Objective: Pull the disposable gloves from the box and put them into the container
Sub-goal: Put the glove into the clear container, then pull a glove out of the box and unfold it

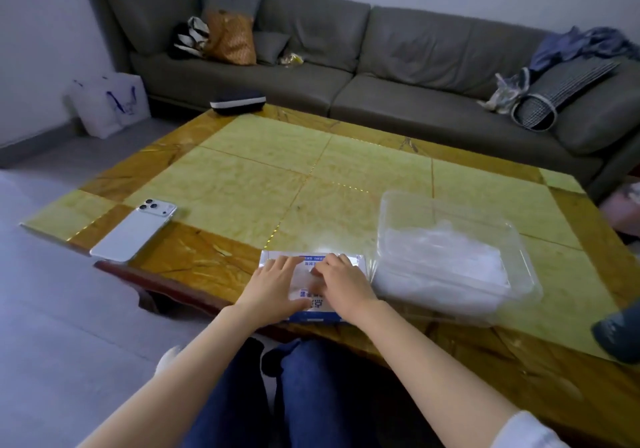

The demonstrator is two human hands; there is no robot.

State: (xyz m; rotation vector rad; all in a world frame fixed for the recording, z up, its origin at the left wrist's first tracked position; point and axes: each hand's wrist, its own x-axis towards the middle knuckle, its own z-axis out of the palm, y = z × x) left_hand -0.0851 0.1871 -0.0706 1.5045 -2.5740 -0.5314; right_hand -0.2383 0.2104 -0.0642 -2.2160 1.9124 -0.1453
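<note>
A white and blue glove box (313,315) lies flat at the near edge of the table. My left hand (273,284) presses on its left half with fingers spread flat. My right hand (337,281) is over the box's middle opening, fingers curled down onto the thin clear glove (304,279) that shows there. Right of the box stands a clear plastic container (450,212) with a pile of clear gloves (446,264) inside it.
A white phone (135,231) lies face down at the table's left edge. A dark case (238,102) sits at the far edge. A grey sofa (346,76) with bags and clothes runs behind the table. A dark object (620,336) sits at the right edge.
</note>
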